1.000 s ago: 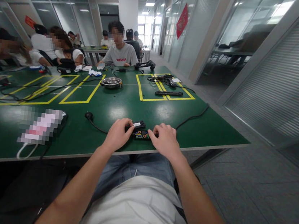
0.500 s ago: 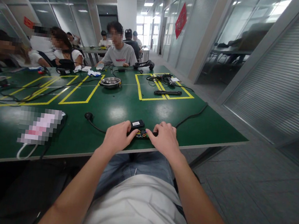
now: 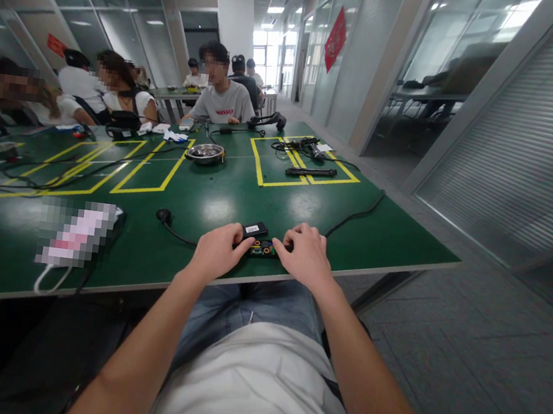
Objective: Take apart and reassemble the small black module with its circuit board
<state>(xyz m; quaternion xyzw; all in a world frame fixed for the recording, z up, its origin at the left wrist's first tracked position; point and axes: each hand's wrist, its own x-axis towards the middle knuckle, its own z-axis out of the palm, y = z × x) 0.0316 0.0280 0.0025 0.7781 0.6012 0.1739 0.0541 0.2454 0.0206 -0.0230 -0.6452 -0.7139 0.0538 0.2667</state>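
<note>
An opened power adapter (image 3: 263,248) lies near the table's front edge, its circuit board with ring-shaped coils facing up. My left hand (image 3: 218,248) closes around its left end, thumb pressed at the board's edge. At the other end, my right hand (image 3: 305,256) grips it with bent fingers, the thumb at the board. Just behind sits the black adapter cover (image 3: 255,229) with a white label, close to my left fingertips. A cord with a black plug (image 3: 164,216) runs out on the left, and another black cable (image 3: 356,213) leads off to the right. My fingers hide both adapter ends.
On the green table (image 3: 210,252), a metal bowl (image 3: 205,152) stands beyond my hands. A black bar-shaped part (image 3: 311,171) and tangled cables (image 3: 291,145) lie within yellow tape. A blurred-out pinkish item (image 3: 79,234) rests at left. Several people sit across the table.
My right thumb has shifted slightly to the right along the board, baring a little more of it. Otherwise both hands and the adapter stay in place.
</note>
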